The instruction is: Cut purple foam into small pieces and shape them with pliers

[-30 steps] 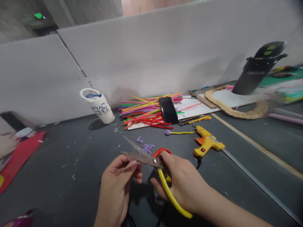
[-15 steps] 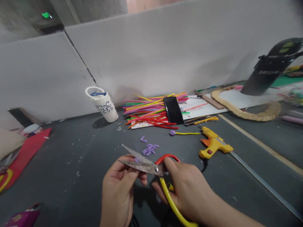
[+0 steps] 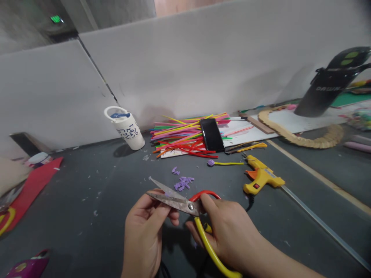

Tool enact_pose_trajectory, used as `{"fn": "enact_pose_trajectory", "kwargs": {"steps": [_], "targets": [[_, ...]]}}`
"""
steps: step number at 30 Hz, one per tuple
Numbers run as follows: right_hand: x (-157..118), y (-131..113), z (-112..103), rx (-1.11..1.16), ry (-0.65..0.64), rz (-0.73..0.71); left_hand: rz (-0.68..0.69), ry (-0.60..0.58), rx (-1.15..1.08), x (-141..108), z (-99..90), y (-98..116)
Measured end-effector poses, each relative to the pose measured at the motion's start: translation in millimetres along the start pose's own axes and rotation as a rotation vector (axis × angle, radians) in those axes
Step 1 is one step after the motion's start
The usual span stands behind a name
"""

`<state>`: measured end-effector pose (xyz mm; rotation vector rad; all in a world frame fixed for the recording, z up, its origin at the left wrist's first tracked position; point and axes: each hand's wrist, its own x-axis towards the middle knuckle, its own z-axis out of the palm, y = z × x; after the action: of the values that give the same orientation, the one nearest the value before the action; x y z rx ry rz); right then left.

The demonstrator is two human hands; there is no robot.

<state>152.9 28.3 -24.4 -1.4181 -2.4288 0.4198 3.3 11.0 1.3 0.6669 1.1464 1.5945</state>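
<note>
My right hand (image 3: 228, 227) is wrapped around a pair of scissors (image 3: 179, 204) with one red and one yellow handle. Their blades stand slightly apart and point left, across the fingers of my left hand (image 3: 147, 227). Those fingers are pinched together, and a bit of a small purple piece (image 3: 167, 194) shows between the blades by the fingertips; most of it is hidden. Just beyond the blades lies a little pile of cut purple pieces (image 3: 183, 183), with a few more behind it. Farther back rests a yellow stick with a purple ball tip (image 3: 211, 163).
A yellow glue gun (image 3: 263, 175) with a long clear glue stick lies right. Behind are a phone (image 3: 212, 135), a bundle of coloured sticks (image 3: 176, 133) and a white cup (image 3: 129, 131). A black bottle (image 3: 321, 90) stands far right; red sheet (image 3: 34, 189) lies left.
The scissor blades have closed a little, the lower blade rising slightly towards the upper one. Less of the purple piece shows between them. Both hands have stayed nearly in place.
</note>
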Motion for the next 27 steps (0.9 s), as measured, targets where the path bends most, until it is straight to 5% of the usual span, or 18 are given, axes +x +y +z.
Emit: {"fn": "enact_pose_trajectory", "kwargs": {"steps": [27], "targets": [[1.4, 1.1, 0.4, -0.015, -0.006, 0.018, -0.001, -0.013, 0.077, 0.7, -4.0, -0.3]]}}
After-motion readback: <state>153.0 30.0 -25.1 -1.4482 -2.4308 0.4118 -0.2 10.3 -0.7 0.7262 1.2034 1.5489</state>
